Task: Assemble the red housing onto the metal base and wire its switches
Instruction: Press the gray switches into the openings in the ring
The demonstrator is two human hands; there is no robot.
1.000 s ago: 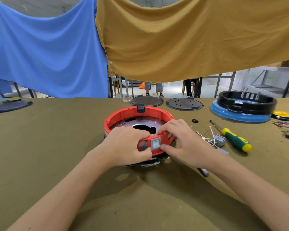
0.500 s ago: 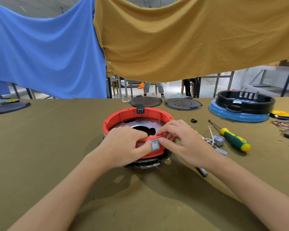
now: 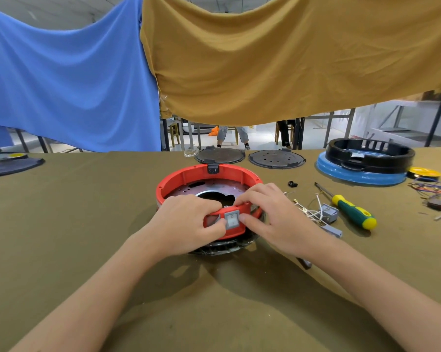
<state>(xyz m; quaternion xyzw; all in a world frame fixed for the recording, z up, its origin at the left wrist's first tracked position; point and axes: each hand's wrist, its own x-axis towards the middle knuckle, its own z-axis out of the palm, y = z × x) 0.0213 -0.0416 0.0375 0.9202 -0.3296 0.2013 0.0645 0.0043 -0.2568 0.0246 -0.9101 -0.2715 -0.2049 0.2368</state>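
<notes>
On the near wall of the red housing [image 3: 189, 177], your left hand [image 3: 186, 224] and right hand [image 3: 272, 217] pinch the grey switch [image 3: 231, 219] from both sides.

The red housing [image 3: 189, 177] looks like smooth, slightly glossy plastic, with a dull grey plastic switch [image 3: 232, 219] set in it. The metal base [image 3: 214, 187] shines. Matt olive cloth covers the tabletop [image 3: 74, 212]. The screwdriver [image 3: 351, 212] has a glossy plastic handle.
</notes>
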